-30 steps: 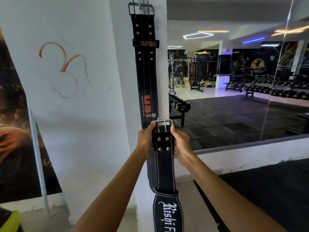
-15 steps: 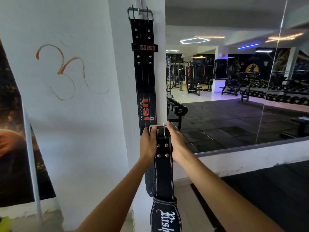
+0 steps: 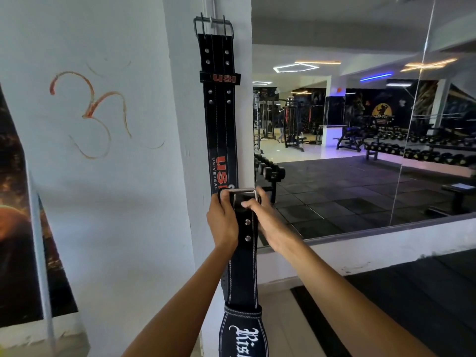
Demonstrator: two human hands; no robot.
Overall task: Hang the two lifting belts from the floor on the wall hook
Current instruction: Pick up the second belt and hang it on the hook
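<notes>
A black USI lifting belt (image 3: 220, 119) hangs flat against the white pillar, its metal buckle (image 3: 213, 23) caught on the wall hook (image 3: 211, 19) near the top. In front of its lower half I hold a second black belt (image 3: 243, 274) with white stitching and white lettering, upright by its buckle end. My left hand (image 3: 222, 219) grips the left side of that buckle. From the right, my right hand (image 3: 260, 212) holds the same buckle, its fingers across the metal frame (image 3: 243, 193). The belt's lower end runs out of the bottom of the frame.
An orange symbol (image 3: 95, 112) is drawn on the white wall to the left, and a dark poster (image 3: 15, 228) leans at the far left. A large wall mirror (image 3: 360, 150) on the right reflects dumbbell racks and machines. A low white ledge (image 3: 373, 248) runs under the mirror.
My hands have shifted on the second belt's buckle: the prongs that stood up earlier are now folded under my fingers. The belt stays at about the same height against the hanging one.
</notes>
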